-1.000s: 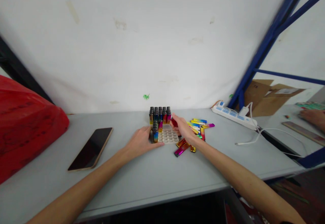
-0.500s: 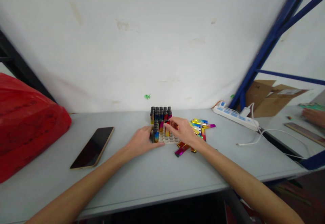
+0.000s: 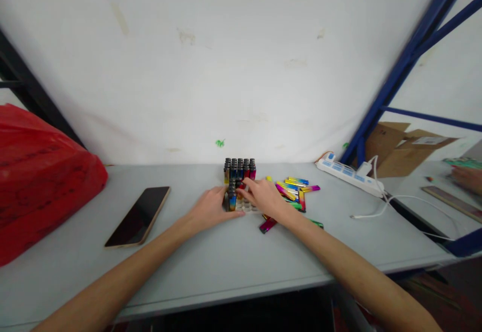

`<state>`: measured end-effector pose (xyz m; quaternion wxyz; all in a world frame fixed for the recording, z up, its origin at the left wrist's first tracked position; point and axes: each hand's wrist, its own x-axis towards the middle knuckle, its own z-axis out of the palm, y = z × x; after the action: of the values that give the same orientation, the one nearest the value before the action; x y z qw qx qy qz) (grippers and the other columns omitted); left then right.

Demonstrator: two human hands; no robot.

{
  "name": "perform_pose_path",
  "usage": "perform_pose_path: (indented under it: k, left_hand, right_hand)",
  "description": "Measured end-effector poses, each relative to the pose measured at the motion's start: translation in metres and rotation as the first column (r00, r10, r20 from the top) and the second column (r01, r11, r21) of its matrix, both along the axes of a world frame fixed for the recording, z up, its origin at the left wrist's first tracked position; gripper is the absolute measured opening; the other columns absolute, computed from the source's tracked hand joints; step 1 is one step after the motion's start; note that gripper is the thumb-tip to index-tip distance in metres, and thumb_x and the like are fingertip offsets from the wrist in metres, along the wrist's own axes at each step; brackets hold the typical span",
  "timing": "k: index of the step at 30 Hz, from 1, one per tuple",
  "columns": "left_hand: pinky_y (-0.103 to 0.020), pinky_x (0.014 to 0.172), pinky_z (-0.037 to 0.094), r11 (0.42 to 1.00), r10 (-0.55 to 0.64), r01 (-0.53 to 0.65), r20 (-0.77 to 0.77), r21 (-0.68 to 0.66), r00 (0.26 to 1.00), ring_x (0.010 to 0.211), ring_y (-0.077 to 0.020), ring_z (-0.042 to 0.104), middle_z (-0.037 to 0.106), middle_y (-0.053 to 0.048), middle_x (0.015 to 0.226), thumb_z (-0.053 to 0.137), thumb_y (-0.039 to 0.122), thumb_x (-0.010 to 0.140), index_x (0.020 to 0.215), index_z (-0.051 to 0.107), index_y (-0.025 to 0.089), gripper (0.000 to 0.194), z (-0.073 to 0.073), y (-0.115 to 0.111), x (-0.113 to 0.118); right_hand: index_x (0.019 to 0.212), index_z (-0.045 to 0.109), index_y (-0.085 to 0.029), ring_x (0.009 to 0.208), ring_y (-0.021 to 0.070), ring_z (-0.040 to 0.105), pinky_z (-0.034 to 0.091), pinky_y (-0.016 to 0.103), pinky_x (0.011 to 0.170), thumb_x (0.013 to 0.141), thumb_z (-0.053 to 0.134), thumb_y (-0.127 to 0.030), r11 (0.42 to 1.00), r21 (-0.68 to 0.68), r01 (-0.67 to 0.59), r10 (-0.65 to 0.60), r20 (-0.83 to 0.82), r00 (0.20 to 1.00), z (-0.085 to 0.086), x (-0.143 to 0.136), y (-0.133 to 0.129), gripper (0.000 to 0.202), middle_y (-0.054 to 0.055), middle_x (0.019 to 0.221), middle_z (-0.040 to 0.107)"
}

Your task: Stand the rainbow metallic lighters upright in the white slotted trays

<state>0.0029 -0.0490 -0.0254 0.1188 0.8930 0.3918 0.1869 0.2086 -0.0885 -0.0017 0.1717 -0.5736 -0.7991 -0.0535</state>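
A pale tray with round holes (image 3: 251, 208) lies on the table, holding several upright lighters with black tops. Rows of lighters (image 3: 240, 170) fill its back part, and one column (image 3: 232, 200) runs along its left side. My left hand (image 3: 211, 207) grips the tray's left front corner, thumb along the front edge; its fingertips are partly hidden behind the lighters. Between the fingers of my right hand (image 3: 262, 196) is a red and gold lighter (image 3: 241, 186), upright over the holes beside the left column. Its lower end is partly covered by the hand.
Loose shiny lighters (image 3: 295, 191) lie in a pile right of the tray. On the left are a phone (image 3: 139, 216) and a red plastic bag (image 3: 48, 181). A white power strip (image 3: 348, 174) with a cable stands back right, near a blue frame and a cardboard box (image 3: 410, 146). Another person's hand (image 3: 467, 176) shows far right.
My right hand has moved a little left with the red and gold lighter, bringing it near the left column. My left hand stays at the tray's corner.
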Motion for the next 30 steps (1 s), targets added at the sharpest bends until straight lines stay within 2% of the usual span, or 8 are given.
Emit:
perform_pose_path:
  k: [3, 6, 9, 12, 19, 25, 30]
  left_hand:
    - [-0.04, 0.092, 0.053, 1.0, -0.001, 0.001, 0.011, -0.003, 1.0, 0.106, -0.0335, 0.068, 0.073, -0.012, 0.116, 0.071, 0.07, 0.076, 0.12, 0.066, 0.018, 0.069, 0.001, -0.001, 0.0]
    - [-0.038, 0.089, 0.053, 1.0, 0.003, -0.002, 0.012, -0.008, 1.0, 0.105, -0.0325, 0.068, 0.073, -0.013, 0.116, 0.071, 0.07, 0.075, 0.119, 0.066, 0.018, 0.069, 0.002, -0.001, 0.0]
    - [-0.038, 0.087, 0.053, 1.0, 0.015, -0.015, 0.006, -0.01, 1.0, 0.103, -0.0323, 0.069, 0.073, -0.013, 0.113, 0.071, 0.072, 0.074, 0.115, 0.068, 0.018, 0.068, 0.001, 0.0, 0.0]
    - [-0.037, 0.087, 0.053, 1.0, 0.011, -0.011, 0.009, -0.014, 1.0, 0.102, -0.0318, 0.069, 0.073, -0.013, 0.113, 0.07, 0.074, 0.074, 0.115, 0.069, 0.018, 0.069, 0.0, 0.0, -0.001]
    - [-0.038, 0.09, 0.053, 1.0, 0.01, -0.01, -0.011, -0.027, 1.0, 0.105, -0.0321, 0.068, 0.072, -0.014, 0.117, 0.069, 0.073, 0.075, 0.119, 0.067, 0.016, 0.072, 0.004, 0.001, -0.002]
    - [-0.037, 0.087, 0.053, 0.998, -0.001, 0.0, -0.016, -0.063, 1.0, 0.102, -0.0323, 0.069, 0.074, -0.013, 0.114, 0.073, 0.072, 0.07, 0.114, 0.07, 0.018, 0.069, 0.011, 0.007, -0.011]
    - [-0.036, 0.086, 0.054, 0.995, -0.036, 0.034, -0.025, -0.098, 0.999, 0.097, -0.0306, 0.07, 0.075, -0.01, 0.112, 0.075, 0.069, 0.068, 0.111, 0.07, 0.019, 0.066, 0.015, 0.011, -0.018]
  right_hand:
    - [0.097, 0.066, -0.019, 0.074, 0.0202, 0.067, 0.037, 0.028, 0.068, 0.105, 0.046, -0.053, 1.0, 0.006, 0.003, -0.004, 0.027, 1.0, 0.008, 0.013, 0.0, 0.04, 0.007, 0.083, 0.074]
    - [0.098, 0.067, -0.019, 0.077, 0.0197, 0.067, 0.039, 0.028, 0.071, 0.11, 0.037, -0.046, 0.999, 0.012, 0.045, -0.045, 0.014, 0.999, 0.012, 0.042, 0.004, 0.042, 0.006, 0.082, 0.073]
    - [0.103, 0.068, -0.017, 0.086, 0.0208, 0.068, 0.041, 0.029, 0.077, 0.108, 0.043, -0.04, 0.995, -0.039, 0.088, -0.086, 0.052, 0.995, 0.012, 0.071, 0.008, 0.034, 0.009, 0.092, 0.074]
    - [0.114, 0.068, -0.016, 0.094, 0.0229, 0.068, 0.044, 0.031, 0.085, 0.106, 0.048, -0.042, 0.99, -0.079, 0.119, -0.112, 0.085, 0.99, 0.01, 0.085, 0.011, 0.033, 0.011, 0.101, 0.073]
    - [0.13, 0.064, -0.016, 0.109, 0.0266, 0.065, 0.044, 0.034, 0.093, 0.101, 0.055, -0.044, 0.988, -0.138, 0.07, -0.059, 0.081, 0.995, -0.001, 0.064, 0.011, 0.041, 0.014, 0.114, 0.071]
    - [0.132, 0.063, -0.02, 0.103, 0.0287, 0.067, 0.044, 0.037, 0.089, 0.103, 0.052, -0.042, 0.98, -0.185, 0.069, -0.048, 0.119, 0.992, 0.002, 0.05, 0.006, 0.038, 0.013, 0.104, 0.073]
    - [0.133, 0.062, -0.02, 0.103, 0.0273, 0.067, 0.043, 0.037, 0.091, 0.107, 0.044, -0.04, 0.98, -0.193, 0.037, -0.015, 0.115, 0.993, 0.001, 0.048, 0.001, 0.037, 0.014, 0.109, 0.071]
